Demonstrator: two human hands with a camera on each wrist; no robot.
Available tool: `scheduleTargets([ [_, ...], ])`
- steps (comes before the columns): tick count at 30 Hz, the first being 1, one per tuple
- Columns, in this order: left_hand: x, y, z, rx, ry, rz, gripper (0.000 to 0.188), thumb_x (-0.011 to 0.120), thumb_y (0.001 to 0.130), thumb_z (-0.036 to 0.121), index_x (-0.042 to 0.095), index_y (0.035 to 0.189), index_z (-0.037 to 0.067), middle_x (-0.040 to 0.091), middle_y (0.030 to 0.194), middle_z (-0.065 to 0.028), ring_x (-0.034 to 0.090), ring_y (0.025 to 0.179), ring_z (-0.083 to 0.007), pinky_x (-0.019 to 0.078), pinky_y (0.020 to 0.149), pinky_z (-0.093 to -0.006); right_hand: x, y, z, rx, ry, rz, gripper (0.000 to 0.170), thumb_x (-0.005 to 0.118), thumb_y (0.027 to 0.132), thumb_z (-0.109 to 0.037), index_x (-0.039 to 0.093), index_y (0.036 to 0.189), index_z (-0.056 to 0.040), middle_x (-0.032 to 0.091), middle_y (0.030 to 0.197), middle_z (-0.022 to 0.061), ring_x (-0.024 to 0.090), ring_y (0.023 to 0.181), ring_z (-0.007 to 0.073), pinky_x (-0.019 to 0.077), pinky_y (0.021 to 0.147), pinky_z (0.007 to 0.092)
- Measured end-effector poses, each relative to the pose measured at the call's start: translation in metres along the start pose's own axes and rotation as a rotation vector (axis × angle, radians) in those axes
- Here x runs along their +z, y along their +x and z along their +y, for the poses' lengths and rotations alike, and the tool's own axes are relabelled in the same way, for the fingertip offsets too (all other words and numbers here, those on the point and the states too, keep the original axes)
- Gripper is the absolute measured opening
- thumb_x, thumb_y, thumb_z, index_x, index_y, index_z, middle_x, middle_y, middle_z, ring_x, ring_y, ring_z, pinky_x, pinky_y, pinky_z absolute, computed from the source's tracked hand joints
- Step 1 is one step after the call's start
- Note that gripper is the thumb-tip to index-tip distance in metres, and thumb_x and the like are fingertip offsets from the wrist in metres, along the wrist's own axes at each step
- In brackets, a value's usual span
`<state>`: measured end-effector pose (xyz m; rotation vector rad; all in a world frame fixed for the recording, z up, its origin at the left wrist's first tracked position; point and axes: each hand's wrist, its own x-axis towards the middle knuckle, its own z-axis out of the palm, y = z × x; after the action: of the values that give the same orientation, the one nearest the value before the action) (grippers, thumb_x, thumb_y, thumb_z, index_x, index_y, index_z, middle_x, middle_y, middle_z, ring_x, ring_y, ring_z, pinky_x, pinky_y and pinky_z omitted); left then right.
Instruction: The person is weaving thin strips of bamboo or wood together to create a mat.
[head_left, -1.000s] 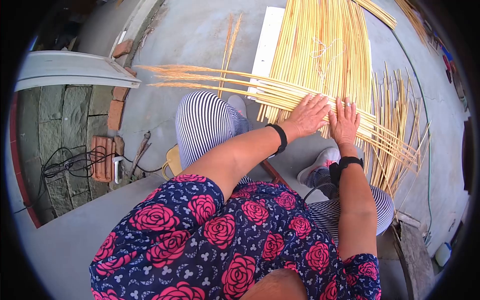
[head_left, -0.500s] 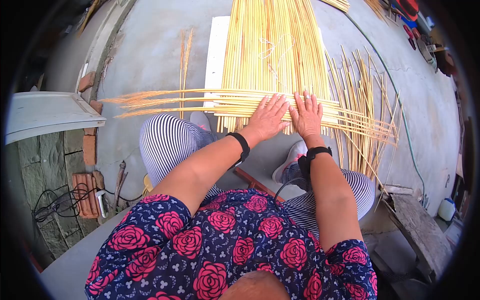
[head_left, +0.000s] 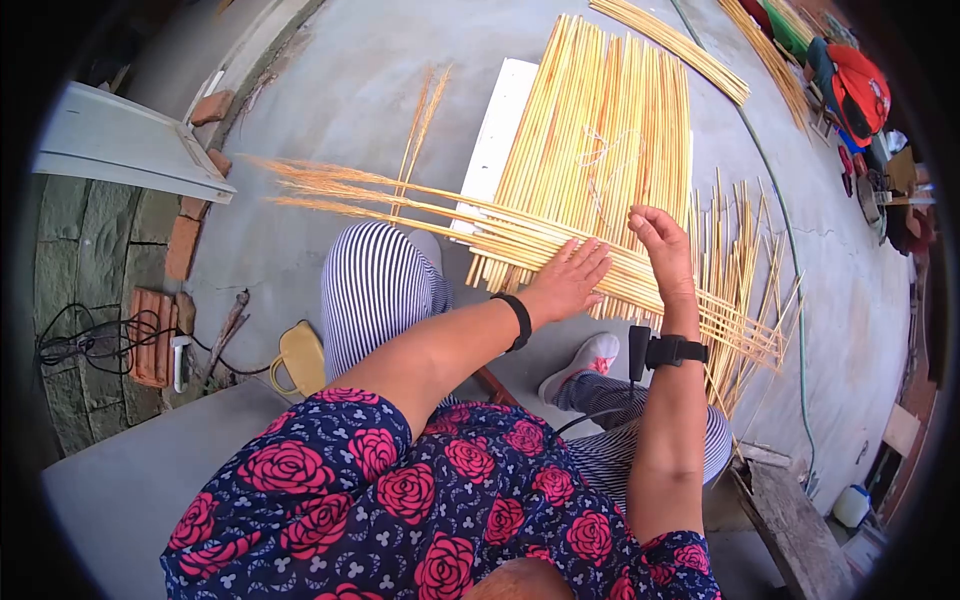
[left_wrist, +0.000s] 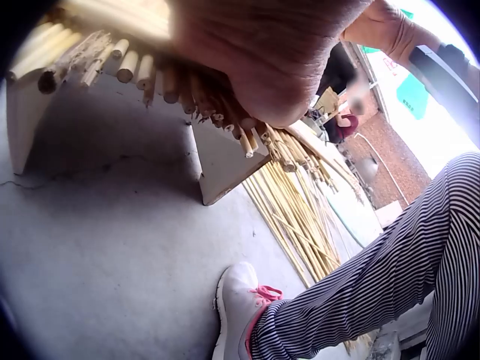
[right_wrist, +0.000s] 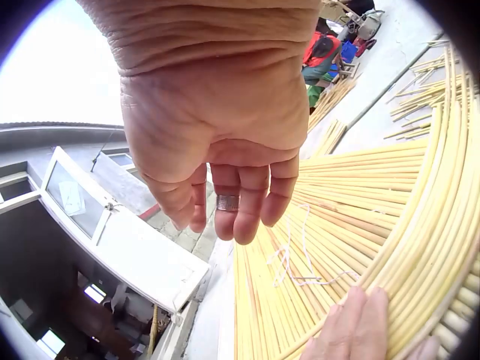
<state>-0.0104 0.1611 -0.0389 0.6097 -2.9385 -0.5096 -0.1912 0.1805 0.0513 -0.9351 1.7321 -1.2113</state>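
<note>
A wide layer of straight yellow plant stalks (head_left: 570, 130) lies over a white board (head_left: 498, 135). Several longer stalks (head_left: 500, 228) with feathery tips run crosswise over its near end. Flat on these crosswise stalks rests my left hand (head_left: 570, 281), fingers straight. Raised over the layer, my right hand (head_left: 665, 252) has loosely bent fingers, and nothing shows between them in the right wrist view. A thin white string (right_wrist: 306, 280) lies loose on the stalks beyond it. The left wrist view shows cut stalk ends (left_wrist: 127, 67) jutting out below the left palm.
Loose stalks (head_left: 745, 250) lie scattered at the right, past them a green hose (head_left: 795, 260). Two feathery stalks (head_left: 418, 130) lie on the concrete at the left. A yellow bag (head_left: 303, 357) sits by my left knee. A weathered plank (head_left: 795, 525) stands at the lower right.
My right hand has lifted off the crosswise stalks, its fingers now bent instead of straight. The left hand stays pressed on them. The head view has shifted and turned.
</note>
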Motion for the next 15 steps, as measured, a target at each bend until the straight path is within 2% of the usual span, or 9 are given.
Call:
scheduleTargets([
  [2,0.005,0.0,-0.002,0.011,-0.013,0.071,0.067,0.047,0.092,0.045,0.029,0.144,0.005,0.023,0.152,-0.0115,0.014,0.143,-0.0275,0.0076,0.116,-0.0462,0.012,-0.019,-0.081,-0.107,-0.101,-0.184,0.023,0.064,0.09,-0.019,0.066,0.105,-0.0027,0.067,0.093,0.0021,0.059,0.09,0.0094,0.0471,0.082,0.0247],
  [4,0.006,0.0,-0.001,0.021,0.016,0.1,0.066,0.047,0.092,0.045,0.032,0.142,0.005,0.026,0.151,-0.0116,0.016,0.142,-0.0277,0.0086,0.115,-0.0469,0.014,-0.037,-0.13,-0.165,-0.198,-0.28,0.023,0.064,0.089,-0.02,0.067,0.104,-0.0026,0.067,0.095,0.0033,0.06,0.09,0.0104,0.0477,0.081,0.0242],
  [5,0.01,0.0,0.0,0.024,0.053,0.176,0.065,0.048,0.091,0.045,0.037,0.14,0.005,0.031,0.149,-0.0109,0.02,0.141,-0.0274,0.0102,0.115,-0.0472,0.011,-0.044,-0.14,-0.178,-0.239,-0.28,0.023,0.064,0.089,-0.02,0.067,0.104,-0.0026,0.067,0.094,0.0038,0.06,0.09,0.0108,0.0477,0.08,0.0243],
  [8,0.013,0.001,-0.002,0.025,0.041,0.174,0.064,0.048,0.09,0.045,0.037,0.14,0.007,0.031,0.149,-0.0107,0.021,0.141,-0.0274,0.0106,0.115,-0.0473,-0.004,-0.061,-0.146,-0.167,-0.396,-0.183,0.023,0.065,0.089,-0.021,0.067,0.104,-0.0032,0.067,0.094,0.0038,0.061,0.089,0.0114,0.0483,0.079,0.0255],
  [9,0.014,0.001,-0.003,0.026,0.025,0.143,0.066,0.048,0.091,0.045,0.034,0.142,0.007,0.027,0.151,-0.011,0.017,0.142,-0.0271,0.0103,0.115,-0.0475,-0.008,-0.068,-0.146,-0.142,-0.444,-0.17,0.027,0.06,0.092,-0.023,0.067,0.105,-0.0011,0.067,0.095,0.0068,0.061,0.09,0.0137,0.0478,0.082,0.0285],
  [12,0.016,-0.002,-0.005,0.051,0.082,0.174,0.066,0.047,0.09,0.046,0.034,0.143,0.008,0.029,0.15,-0.0107,0.018,0.142,-0.0275,0.0102,0.115,-0.0476,0.003,-0.107,-0.169,-0.214,-0.021,-0.176,0.038,0.052,0.095,-0.03,0.066,0.105,0.0037,0.067,0.099,0.0128,0.061,0.092,0.0178,0.0463,0.087,0.0323],
  [13,0.014,-0.002,-0.006,0.063,0.105,0.15,0.067,0.047,0.09,0.047,0.033,0.144,0.009,0.027,0.151,-0.0104,0.018,0.142,-0.0277,0.0092,0.115,-0.0476,0.016,-0.124,-0.182,-0.247,0.037,-0.191,0.049,0.045,0.096,-0.035,0.064,0.105,0.0087,0.066,0.102,0.0202,0.062,0.095,0.0221,0.0439,0.092,0.0346],
  [15,0.019,-0.001,-0.01,0.078,0.08,0.138,0.068,0.047,0.09,0.047,0.032,0.144,0.009,0.025,0.152,-0.0103,0.017,0.142,-0.0277,0.0083,0.115,-0.0476,0.035,-0.153,-0.212,-0.437,0.203,-0.351,0.053,0.045,0.096,-0.038,0.064,0.104,0.0107,0.065,0.103,0.0241,0.063,0.097,0.0252,0.0459,0.091,0.0359],
])
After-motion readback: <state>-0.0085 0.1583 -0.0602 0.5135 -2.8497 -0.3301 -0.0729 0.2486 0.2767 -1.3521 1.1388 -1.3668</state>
